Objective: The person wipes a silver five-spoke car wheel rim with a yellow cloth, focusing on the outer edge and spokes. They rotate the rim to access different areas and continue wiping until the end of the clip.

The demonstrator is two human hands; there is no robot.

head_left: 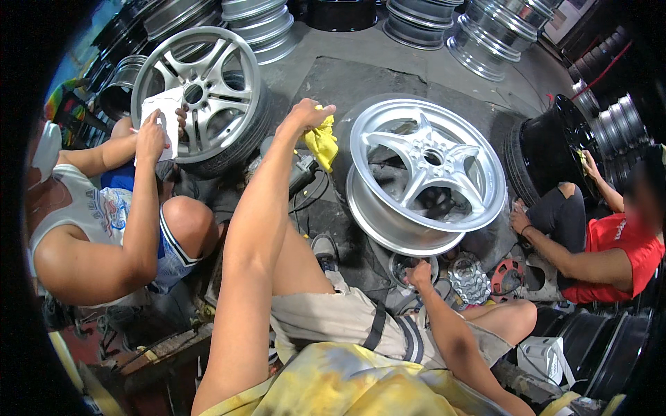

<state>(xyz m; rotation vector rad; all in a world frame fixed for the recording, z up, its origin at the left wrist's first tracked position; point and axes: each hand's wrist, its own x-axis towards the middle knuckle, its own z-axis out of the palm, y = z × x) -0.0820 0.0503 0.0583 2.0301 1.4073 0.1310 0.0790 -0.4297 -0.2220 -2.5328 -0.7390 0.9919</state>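
My left hand (304,118) is raised in front of me, closed around a yellow cloth (321,143) that hangs below the fingers. To its right a silver five-spoke wheel rim (430,156) lies tilted toward me, propped on something mostly hidden. Down by the near edge of this rim, my right hand (418,274) is at a small round container (400,270). Its fingers are bent together, and whatever they may hold is too small to make out.
At left a person wipes a grey wheel rim (196,93) with a white cloth (161,125). At right a person in red works at a black rim (555,149). Between them and me are a power tool (295,170) with a cord and a silver lobed part (469,277). Stacked rims (260,31) stand behind.
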